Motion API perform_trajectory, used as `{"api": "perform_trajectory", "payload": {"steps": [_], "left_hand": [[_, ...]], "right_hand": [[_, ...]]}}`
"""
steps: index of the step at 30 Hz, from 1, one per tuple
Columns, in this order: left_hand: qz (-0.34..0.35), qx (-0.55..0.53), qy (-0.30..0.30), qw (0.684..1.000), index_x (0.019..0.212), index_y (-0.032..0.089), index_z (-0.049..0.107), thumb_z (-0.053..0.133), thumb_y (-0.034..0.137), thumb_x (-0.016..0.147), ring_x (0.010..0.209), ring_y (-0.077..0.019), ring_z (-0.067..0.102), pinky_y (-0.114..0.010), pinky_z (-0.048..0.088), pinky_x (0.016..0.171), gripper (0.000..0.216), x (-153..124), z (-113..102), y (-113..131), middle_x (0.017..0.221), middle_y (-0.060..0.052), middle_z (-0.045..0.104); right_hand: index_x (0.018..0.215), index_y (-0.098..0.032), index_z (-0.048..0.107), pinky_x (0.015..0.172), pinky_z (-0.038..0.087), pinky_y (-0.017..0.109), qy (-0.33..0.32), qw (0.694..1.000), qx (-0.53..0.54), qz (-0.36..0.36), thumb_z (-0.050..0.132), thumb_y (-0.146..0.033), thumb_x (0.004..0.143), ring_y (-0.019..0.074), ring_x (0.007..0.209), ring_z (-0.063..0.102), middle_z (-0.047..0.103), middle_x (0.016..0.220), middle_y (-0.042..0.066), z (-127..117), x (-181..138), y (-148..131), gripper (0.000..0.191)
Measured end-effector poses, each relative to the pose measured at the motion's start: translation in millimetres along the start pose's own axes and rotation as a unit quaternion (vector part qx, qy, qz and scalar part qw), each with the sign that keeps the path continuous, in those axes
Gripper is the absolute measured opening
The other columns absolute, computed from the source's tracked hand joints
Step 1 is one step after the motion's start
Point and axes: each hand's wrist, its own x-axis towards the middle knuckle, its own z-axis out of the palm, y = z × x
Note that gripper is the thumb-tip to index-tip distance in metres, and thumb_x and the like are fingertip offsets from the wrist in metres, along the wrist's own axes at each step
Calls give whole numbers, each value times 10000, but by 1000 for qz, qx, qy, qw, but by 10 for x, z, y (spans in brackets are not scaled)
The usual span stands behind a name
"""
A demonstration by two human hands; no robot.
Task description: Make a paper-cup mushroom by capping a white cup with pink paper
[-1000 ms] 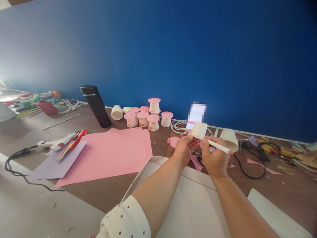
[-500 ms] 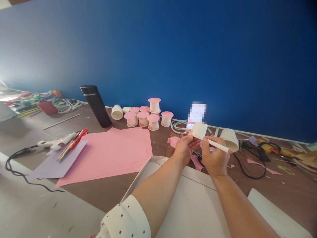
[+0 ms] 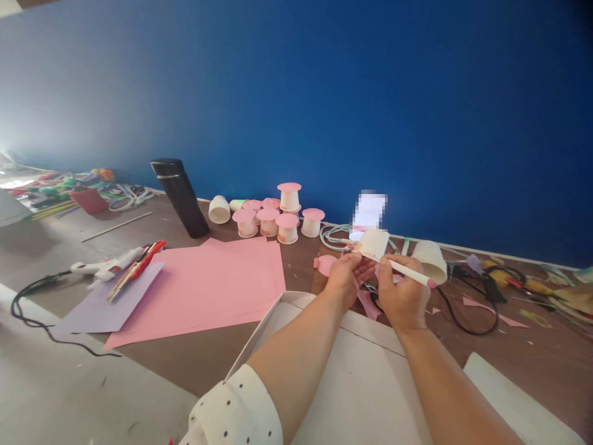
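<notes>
Between my hands is a small white paper cup (image 3: pixel 374 244), tilted, with faint orange print on its side. My left hand (image 3: pixel 347 278) has its fingers closed on the cup's lower rim from the left. In my right hand (image 3: pixel 403 293) is a white marker pen (image 3: pixel 411 272) with a pink end, gripped near the cup's edge; whether the pen's tip touches the cup is hidden by my fingers. A larger white paper cup (image 3: pixel 428 259) lies on its side just beyond the right hand. Pink paper discs (image 3: pixel 327 264) lie partly behind my left hand.
Several white cups topped with pink discs (image 3: pixel 287 220) stand by the blue wall. A black flask (image 3: pixel 180 198), pink sheets (image 3: pixel 208 290), a glue gun (image 3: pixel 109 264) and a red cutter (image 3: pixel 139 266) are to the left. A white box lid (image 3: pixel 352 383) lies under my forearms; cables (image 3: pixel 467 321) are at right.
Almost nothing differs. The small cup in my hands sits very slightly further right, and both hands keep their hold.
</notes>
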Motion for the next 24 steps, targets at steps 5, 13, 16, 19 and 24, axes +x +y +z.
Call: {"api": "perform_trajectory", "payload": {"steps": [5,13,16,19,24], "left_hand": [[-7,-1,7,1000,851,96,627,557,134,848,750,-164,688,-313,525,858,80,-15,9,19,765,-90,686],[-3,5,11,1000,822,112,620,585,132,815,728,-163,682,-320,532,843,42,-8,9,11,741,-81,684],[0,6,5,1000,820,111,622,589,131,808,719,-166,680,-330,527,847,41,-1,5,3,738,-79,679],[2,8,-1,1000,820,113,627,595,139,807,709,-162,676,-325,526,844,44,8,1,-1,733,-73,677],[1,8,0,1000,824,105,627,567,125,823,690,-153,673,-308,530,807,64,21,-4,-5,737,-75,676]], "right_hand": [[859,-159,635,700,506,333,31,999,8,-12,573,-307,857,207,761,644,682,819,93,-3,14,0,160],[869,-156,640,706,518,320,19,1000,10,-21,587,-286,856,204,781,655,685,837,91,2,-2,25,142],[875,-158,645,713,521,322,5,1000,11,-14,593,-286,851,208,791,657,688,844,91,4,-10,19,141],[878,-158,648,729,522,327,-1,1000,11,-14,595,-284,849,212,805,658,690,847,93,6,-11,9,140],[869,-160,649,722,521,327,-2,1000,7,-1,598,-285,842,212,799,658,692,847,95,8,-9,10,138]]}}
